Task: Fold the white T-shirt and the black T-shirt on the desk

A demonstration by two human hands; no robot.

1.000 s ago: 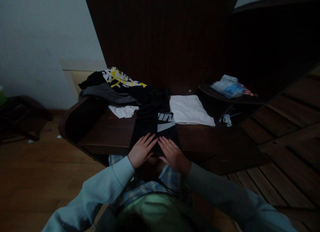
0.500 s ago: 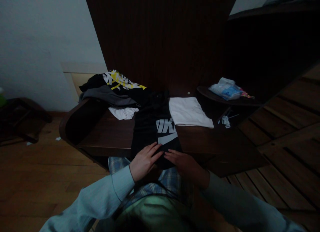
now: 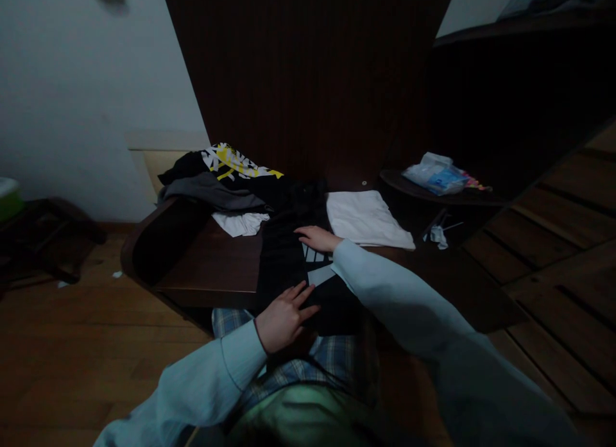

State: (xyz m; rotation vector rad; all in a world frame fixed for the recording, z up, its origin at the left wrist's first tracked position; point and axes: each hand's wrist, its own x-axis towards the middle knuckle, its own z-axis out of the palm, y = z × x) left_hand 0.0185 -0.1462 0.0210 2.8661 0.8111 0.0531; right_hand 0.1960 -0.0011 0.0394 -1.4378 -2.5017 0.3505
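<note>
A black garment [image 3: 280, 261] with large white lettering lies lengthwise over the dark wooden desk, its near end hanging past the front edge toward my lap. My left hand [image 3: 285, 315] rests on its near part, fingers spread. Farther up, my right hand [image 3: 317, 238] lies flat across the top of the lettering, fingers stretched to the left. Just right of the garment is a folded white cloth [image 3: 368, 217]. On the left sit a black garment with a yellow and white print [image 3: 235, 163], a grey garment [image 3: 209, 192] and a small white cloth [image 3: 240, 223].
The desk [image 3: 206, 267] has a rounded left end and a tall dark back panel [image 3: 308, 81]. A plastic packet [image 3: 433, 174] sits on a small right shelf, with crumpled scraps [image 3: 438, 235] below. A low stool [image 3: 52, 235] stands at the far left.
My right hand has moved forward from the garment's near end up to the lettering. My left hand stays near the front edge. The view has shifted slightly.
</note>
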